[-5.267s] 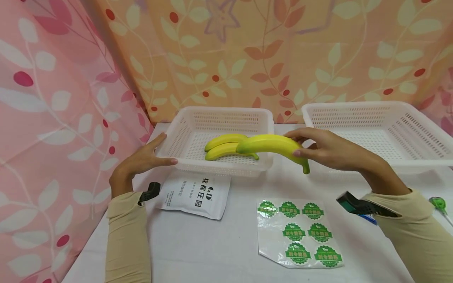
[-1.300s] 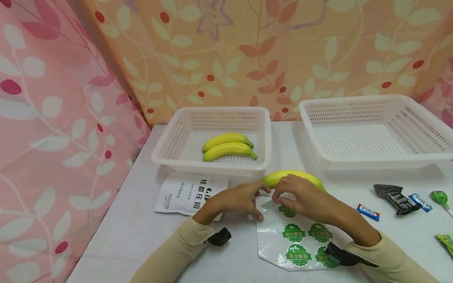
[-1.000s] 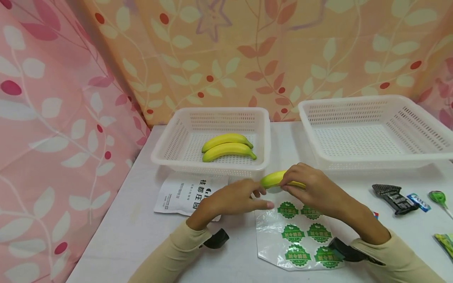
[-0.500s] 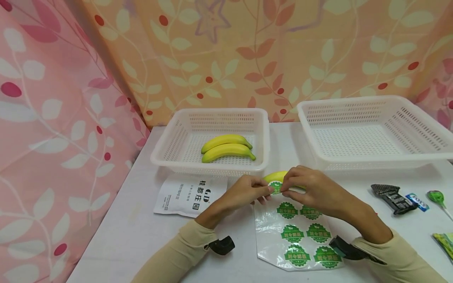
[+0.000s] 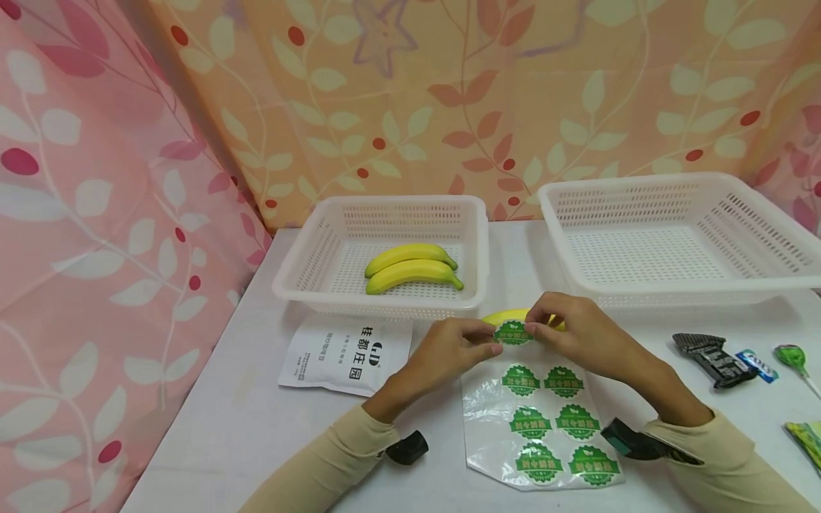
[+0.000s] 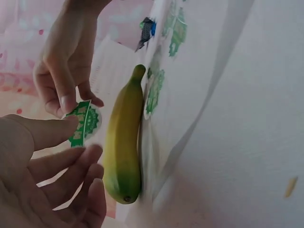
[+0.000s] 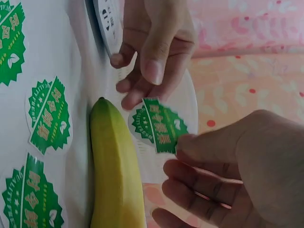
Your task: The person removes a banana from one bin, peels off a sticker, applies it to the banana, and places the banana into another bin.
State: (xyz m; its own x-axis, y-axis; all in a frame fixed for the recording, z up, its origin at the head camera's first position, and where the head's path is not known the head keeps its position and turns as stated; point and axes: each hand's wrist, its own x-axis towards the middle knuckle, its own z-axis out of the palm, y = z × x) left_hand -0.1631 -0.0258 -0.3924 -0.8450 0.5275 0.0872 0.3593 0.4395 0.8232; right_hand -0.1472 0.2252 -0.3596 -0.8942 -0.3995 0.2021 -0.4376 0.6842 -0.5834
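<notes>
A round green sticker [image 5: 513, 333] is up in the air, near a banana [image 7: 116, 175] lying on the table [image 5: 224, 434]. The right hand [image 5: 577, 335] pinches it by one edge — maybe so the fingers touch only a little of its sticky back. The left hand [image 5: 445, 353] has its fingers parted, close to the other edge; I can't tell if they touch it. The sticker sheet [image 5: 484, 442] lies near, likely for easy reach. Farther back, two bananas [image 5: 413, 276] sit together in a small white basket [image 5: 378, 303] — its walls should stop them rolling.
</notes>
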